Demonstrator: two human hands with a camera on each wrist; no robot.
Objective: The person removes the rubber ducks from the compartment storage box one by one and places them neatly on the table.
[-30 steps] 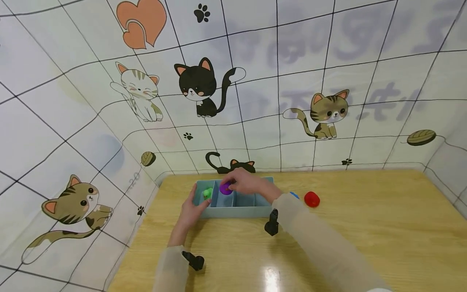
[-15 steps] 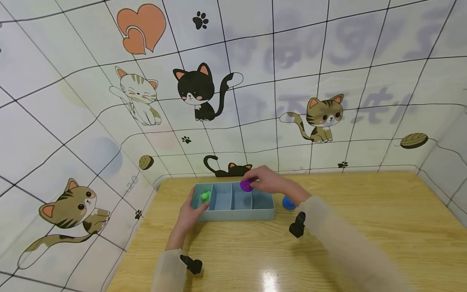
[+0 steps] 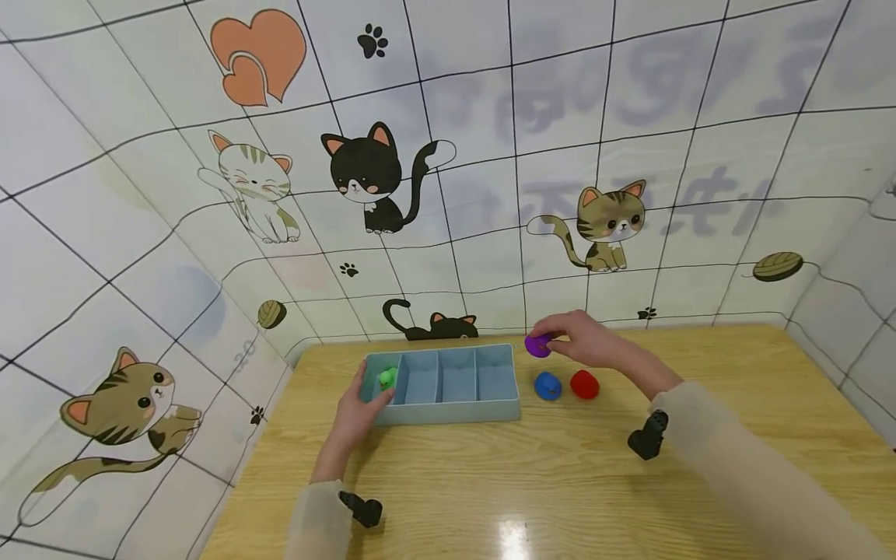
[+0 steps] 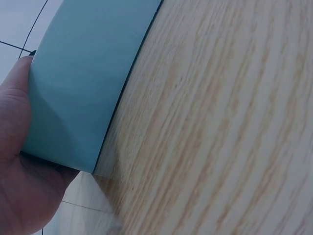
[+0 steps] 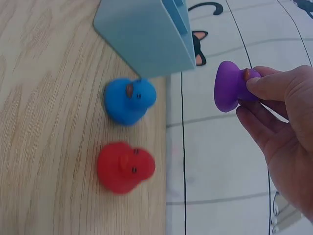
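A pale blue box (image 3: 448,413) with several compartments in a row stands on the table. My left hand (image 3: 355,411) grips its left end, thumb at the front side; the left wrist view shows that hand (image 4: 19,127) around the corner of the box. Inside the leftmost compartment sits a green rubber duck (image 3: 387,378). My right hand (image 3: 591,340) pinches a purple rubber duck (image 5: 230,88) between thumb and fingers, held above the table just right of the box. Below it are a blue rubber duck (image 3: 548,386) and a red rubber duck (image 3: 584,384).
Light wood table (image 3: 448,482) spreads in front and to the right. A white cloth wall (image 3: 490,194) printed with cats and grid lines rises directly behind the table and along the left. The blue and red ducks stand side by side, right of the box.
My right hand has carried the purple duck from over the box's second compartment rightward, past the box's right end. The blue and red ducks are uncovered now. My left hand keeps its grip.
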